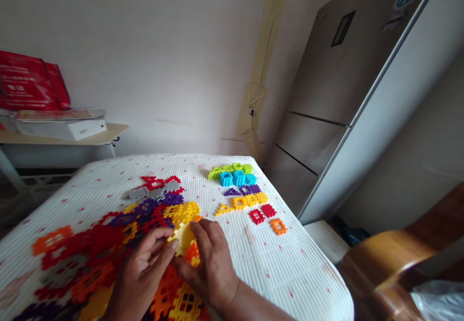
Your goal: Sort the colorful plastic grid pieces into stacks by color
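A yellow interlocking plastic building tile (183, 238) is held up between my two hands over a loose pile of similar pieces. My left hand (143, 263) pinches its left edge between thumb and fingers. On the right side, my right hand (212, 260) has its fingers closed around the tile's other edge. Just behind lie more yellow tiles (186, 211), and orange tiles (168, 289) lie under and below my hands. Red tiles (97, 239), purple tiles (147, 206) and grey tiles (65, 269) spread to the left, partly overlapping.
Sorted pieces stand in rows on the right of the white tablecloth (308, 268): green (232, 170), blue (238, 178), purple (250, 189), yellow (239, 202), red (257, 216) and orange (279, 226). A refrigerator (308, 103) and a wooden chair (395, 253) stand to the right.
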A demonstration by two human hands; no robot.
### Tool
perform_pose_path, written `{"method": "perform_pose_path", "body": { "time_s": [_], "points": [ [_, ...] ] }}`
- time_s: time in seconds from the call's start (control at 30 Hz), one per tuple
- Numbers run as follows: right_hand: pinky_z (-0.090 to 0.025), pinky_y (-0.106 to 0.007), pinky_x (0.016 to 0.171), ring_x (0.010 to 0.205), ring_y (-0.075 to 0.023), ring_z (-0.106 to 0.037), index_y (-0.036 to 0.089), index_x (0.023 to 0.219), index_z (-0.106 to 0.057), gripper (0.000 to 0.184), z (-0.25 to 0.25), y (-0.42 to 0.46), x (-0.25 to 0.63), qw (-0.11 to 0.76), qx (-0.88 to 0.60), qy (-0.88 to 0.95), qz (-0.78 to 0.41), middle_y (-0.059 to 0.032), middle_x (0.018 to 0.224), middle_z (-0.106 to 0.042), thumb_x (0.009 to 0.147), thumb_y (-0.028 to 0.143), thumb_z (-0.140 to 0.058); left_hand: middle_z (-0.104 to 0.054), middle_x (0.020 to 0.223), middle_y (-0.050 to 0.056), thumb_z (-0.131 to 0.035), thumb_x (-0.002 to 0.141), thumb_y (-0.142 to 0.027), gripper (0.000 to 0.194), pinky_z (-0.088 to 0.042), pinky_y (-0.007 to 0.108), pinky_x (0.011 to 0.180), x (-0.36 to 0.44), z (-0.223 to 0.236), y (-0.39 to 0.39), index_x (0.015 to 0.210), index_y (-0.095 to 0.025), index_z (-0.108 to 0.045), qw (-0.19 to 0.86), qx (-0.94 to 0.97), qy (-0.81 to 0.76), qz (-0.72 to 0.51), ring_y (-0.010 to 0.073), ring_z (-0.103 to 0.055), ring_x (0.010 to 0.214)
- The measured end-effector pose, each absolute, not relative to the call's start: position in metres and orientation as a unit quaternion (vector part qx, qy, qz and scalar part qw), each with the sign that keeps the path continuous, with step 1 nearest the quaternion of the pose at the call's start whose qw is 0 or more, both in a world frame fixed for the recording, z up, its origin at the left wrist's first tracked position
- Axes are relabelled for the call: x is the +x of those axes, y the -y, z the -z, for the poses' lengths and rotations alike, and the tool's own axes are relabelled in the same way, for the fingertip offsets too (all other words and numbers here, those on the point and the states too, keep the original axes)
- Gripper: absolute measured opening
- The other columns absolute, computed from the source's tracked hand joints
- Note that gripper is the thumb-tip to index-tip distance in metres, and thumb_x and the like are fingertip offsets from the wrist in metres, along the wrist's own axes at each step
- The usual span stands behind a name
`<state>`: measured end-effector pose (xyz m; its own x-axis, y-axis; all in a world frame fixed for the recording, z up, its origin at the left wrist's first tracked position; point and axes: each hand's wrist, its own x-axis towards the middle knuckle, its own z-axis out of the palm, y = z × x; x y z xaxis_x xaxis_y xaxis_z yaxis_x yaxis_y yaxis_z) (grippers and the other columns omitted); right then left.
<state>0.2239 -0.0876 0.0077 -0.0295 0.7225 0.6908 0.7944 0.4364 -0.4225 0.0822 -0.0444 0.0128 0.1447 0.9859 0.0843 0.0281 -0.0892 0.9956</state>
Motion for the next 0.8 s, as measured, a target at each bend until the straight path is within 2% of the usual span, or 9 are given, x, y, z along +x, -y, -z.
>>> {"method": "perform_pose_path", "body": {
  "time_s": [0.17,0.27,0.37,0.47,0.57,0.8],
  "points": [
    [-0.049,-0.039,0.084,0.100,-0.0243,-0.052,0.016,0.131,-0.044,0.057,-0.010,0.088,0.224,0.468,-0.516,0.717,0.038,-0.0134,0.113,-0.055,0.080,0.036,-0.060,-0.064,0.065,-0.002,-0.067,0.066,-0.053,0.044,-0.053,0.023,0.057,0.082,-0.013,0.044,0.095,-0.023,-0.052,0.499,0.574,-0.453,-0.465,0.0169,-0.063,0.063],
    [-0.047,-0.042,0.086,0.100,-0.0254,-0.053,0.019,0.128,-0.048,0.054,-0.017,0.074,0.254,0.467,-0.532,0.702,0.077,-0.0122,0.112,-0.057,0.079,0.038,-0.061,-0.069,0.081,0.002,-0.065,0.068,-0.054,0.050,-0.056,0.029,0.073,0.079,-0.014,0.044,0.105,-0.024,-0.050,0.493,0.570,-0.444,-0.485,0.0211,-0.067,0.077],
    [-0.043,-0.041,0.090,0.103,-0.0257,-0.052,0.019,0.121,-0.055,0.044,-0.024,0.051,0.316,0.470,-0.615,0.620,0.127,-0.0115,0.113,-0.058,0.080,0.035,-0.059,-0.069,0.094,0.003,-0.062,0.071,-0.055,0.052,-0.053,0.032,0.084,0.075,-0.018,0.045,0.113,-0.027,-0.049,0.456,0.565,-0.451,-0.519,0.0218,-0.066,0.090],
    [-0.042,-0.038,0.087,0.097,-0.0259,-0.055,0.014,0.108,-0.064,0.034,-0.023,0.033,0.385,0.355,-0.766,0.519,0.136,-0.0122,0.101,-0.064,0.078,0.030,-0.059,-0.069,0.094,0.002,-0.062,0.071,-0.055,0.050,-0.053,0.030,0.085,0.074,-0.021,0.046,0.111,-0.028,-0.052,0.437,0.546,-0.458,-0.549,0.0204,-0.066,0.088],
    [-0.042,-0.034,0.083,0.098,-0.0259,-0.055,0.014,0.106,-0.066,0.034,-0.012,0.026,0.430,0.248,-0.851,0.449,0.110,-0.0127,0.101,-0.064,0.079,0.032,-0.058,-0.069,0.091,0.000,-0.063,0.071,-0.054,0.046,-0.054,0.026,0.080,0.074,-0.020,0.044,0.108,-0.028,-0.054,0.441,0.519,-0.465,-0.566,0.0182,-0.067,0.084],
    [-0.042,-0.035,0.078,0.102,-0.0262,-0.054,0.017,0.111,-0.064,0.038,0.011,0.025,0.446,0.179,-0.885,0.422,0.079,-0.0114,0.107,-0.063,0.078,0.033,-0.056,-0.071,0.084,-0.004,-0.066,0.073,-0.045,0.037,-0.053,0.020,0.069,0.068,-0.019,0.026,0.104,-0.026,-0.060,0.456,0.462,-0.472,-0.596,0.0140,-0.066,0.075]
  ]
}}
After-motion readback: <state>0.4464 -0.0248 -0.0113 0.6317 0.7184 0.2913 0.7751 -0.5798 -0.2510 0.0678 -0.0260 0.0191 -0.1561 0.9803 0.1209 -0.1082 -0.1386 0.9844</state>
